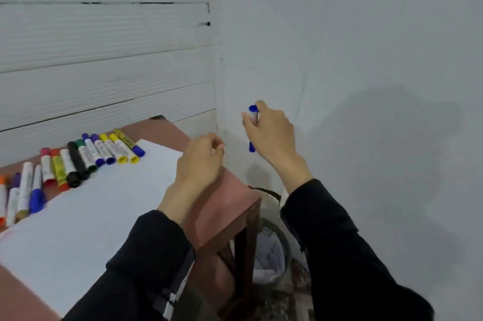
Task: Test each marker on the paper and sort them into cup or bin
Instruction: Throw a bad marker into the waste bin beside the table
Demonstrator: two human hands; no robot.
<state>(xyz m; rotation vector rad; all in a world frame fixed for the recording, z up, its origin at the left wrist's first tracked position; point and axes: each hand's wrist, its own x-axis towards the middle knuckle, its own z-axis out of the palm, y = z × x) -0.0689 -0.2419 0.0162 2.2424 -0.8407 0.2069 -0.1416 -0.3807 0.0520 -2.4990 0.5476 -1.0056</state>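
My right hand grips a blue marker upright, off the table's right edge and above the bin on the floor. My left hand hovers over the table's right corner with its fingers curled and nothing in them. A large white paper covers most of the table. Along its far edge lies a row of several markers in yellow, purple, green, black, red, orange and blue. No cup is in view.
The reddish-brown wooden table stands in a corner. A white panelled wall runs behind it and a plain white wall rises on the right. The mesh bin holds crumpled white paper and stands on a patterned carpet.
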